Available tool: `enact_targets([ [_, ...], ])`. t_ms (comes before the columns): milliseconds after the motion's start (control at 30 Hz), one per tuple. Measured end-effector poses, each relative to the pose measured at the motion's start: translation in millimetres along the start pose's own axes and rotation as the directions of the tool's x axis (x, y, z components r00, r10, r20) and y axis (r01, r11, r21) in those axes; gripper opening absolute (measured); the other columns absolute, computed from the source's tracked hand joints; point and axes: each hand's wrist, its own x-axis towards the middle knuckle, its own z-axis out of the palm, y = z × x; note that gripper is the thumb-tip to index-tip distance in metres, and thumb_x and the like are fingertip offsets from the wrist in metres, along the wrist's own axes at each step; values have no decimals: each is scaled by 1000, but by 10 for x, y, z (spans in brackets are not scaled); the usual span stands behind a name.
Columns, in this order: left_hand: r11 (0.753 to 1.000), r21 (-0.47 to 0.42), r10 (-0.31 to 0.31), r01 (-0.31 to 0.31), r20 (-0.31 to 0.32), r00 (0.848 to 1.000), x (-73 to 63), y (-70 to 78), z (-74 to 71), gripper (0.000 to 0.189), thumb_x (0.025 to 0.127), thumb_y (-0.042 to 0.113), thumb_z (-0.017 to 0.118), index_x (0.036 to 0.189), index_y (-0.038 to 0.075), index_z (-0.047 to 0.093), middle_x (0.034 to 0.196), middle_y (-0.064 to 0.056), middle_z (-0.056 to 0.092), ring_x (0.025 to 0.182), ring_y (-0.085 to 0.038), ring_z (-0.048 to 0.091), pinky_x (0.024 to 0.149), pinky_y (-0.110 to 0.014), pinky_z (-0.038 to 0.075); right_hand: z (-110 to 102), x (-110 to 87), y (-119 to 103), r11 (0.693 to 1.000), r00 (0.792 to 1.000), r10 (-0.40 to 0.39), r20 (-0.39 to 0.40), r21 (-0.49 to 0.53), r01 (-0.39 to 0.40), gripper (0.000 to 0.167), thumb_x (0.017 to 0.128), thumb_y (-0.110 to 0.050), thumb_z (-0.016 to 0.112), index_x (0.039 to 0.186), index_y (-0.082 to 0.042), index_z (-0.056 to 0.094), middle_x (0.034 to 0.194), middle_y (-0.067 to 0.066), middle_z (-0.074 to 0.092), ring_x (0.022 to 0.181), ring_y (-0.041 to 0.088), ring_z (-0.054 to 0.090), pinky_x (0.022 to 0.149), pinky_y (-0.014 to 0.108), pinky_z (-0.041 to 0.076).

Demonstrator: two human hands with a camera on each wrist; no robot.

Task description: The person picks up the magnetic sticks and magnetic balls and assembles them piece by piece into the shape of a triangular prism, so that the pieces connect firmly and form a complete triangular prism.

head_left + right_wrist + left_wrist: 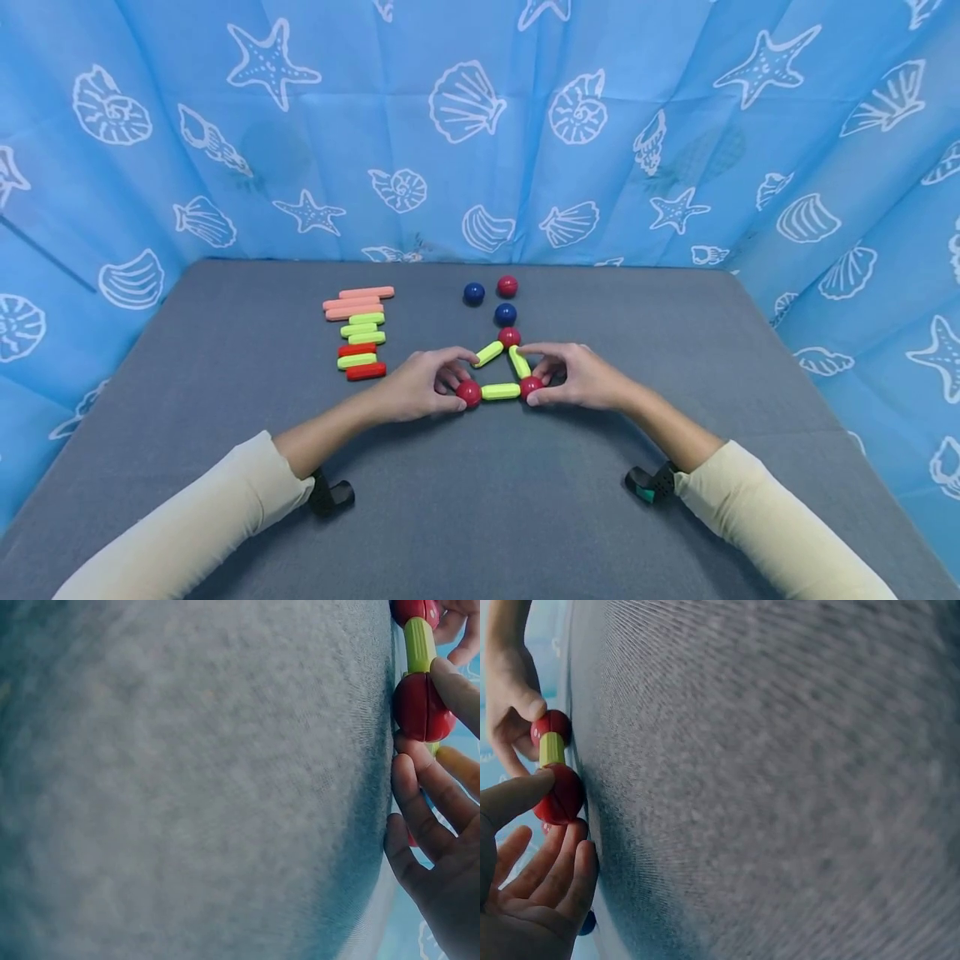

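Observation:
My left hand (422,383) holds a red ball (468,394) between thumb and fingers, its index fingertip by the lower end of a slanting yellow-green rod (489,354). The right hand (581,377) grips another red ball (531,387), index finger reaching over a second slanting rod (519,362). Between the two balls lies a yellow-green rod (500,392), also seen in the left wrist view as a short rod (551,749). A third red ball (509,337) sits at the top of this triangle. In the right wrist view, the thumb presses the ball (421,707) from the near side.
Beyond the triangle are two blue balls (506,314) and a red ball (507,286). To the left, a stack-like row holds salmon rods (354,312), yellow-green rods (366,328) and red rods (366,372). A blue curtain (480,167) hangs behind the grey table (480,517).

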Motion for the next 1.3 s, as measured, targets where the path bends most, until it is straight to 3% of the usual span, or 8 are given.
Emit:
enact_targets([
  [200,1000,-28,-6,6,-25,1000,-7,-39,10,57,86,8,77,138,5,52,112,-5,67,98,-17,65,84,-29,56,-6,84,-20,1000,999,13,-37,-6,-13,53,93,-25,71,138,-2,54,98,3,71,86,16,66,79,36,55],
  [467,996,-88,-36,32,-51,998,-6,-62,41,73,86,8,78,147,7,39,112,-3,68,98,-16,65,84,-28,56,-11,325,-66,988,980,127,-155,-69,-139,50,98,-26,64,140,-3,52,118,17,67,91,24,66,81,40,55],
  [633,989,-142,-48,39,-61,997,4,-68,57,83,85,6,78,153,8,29,114,-5,68,99,-17,66,86,-29,55,-12,448,-52,982,979,147,-142,-94,-162,51,95,-27,69,137,-2,54,121,17,65,103,28,63,85,43,53],
  [933,984,-177,-47,36,-58,997,11,-80,32,83,87,5,76,153,9,28,116,-5,68,101,-17,66,86,-30,55,-2,521,-47,981,974,169,-152,-72,-182,40,91,-17,71,127,-3,58,108,13,66,80,21,61,71,33,51],
  [1300,986,-157,-57,46,-65,996,11,-66,36,82,87,7,76,153,9,28,118,-4,68,98,-16,66,85,-31,55,18,543,-69,986,980,157,-124,-42,-163,34,90,-9,70,122,-6,57,111,12,65,89,22,64,79,36,55],
])
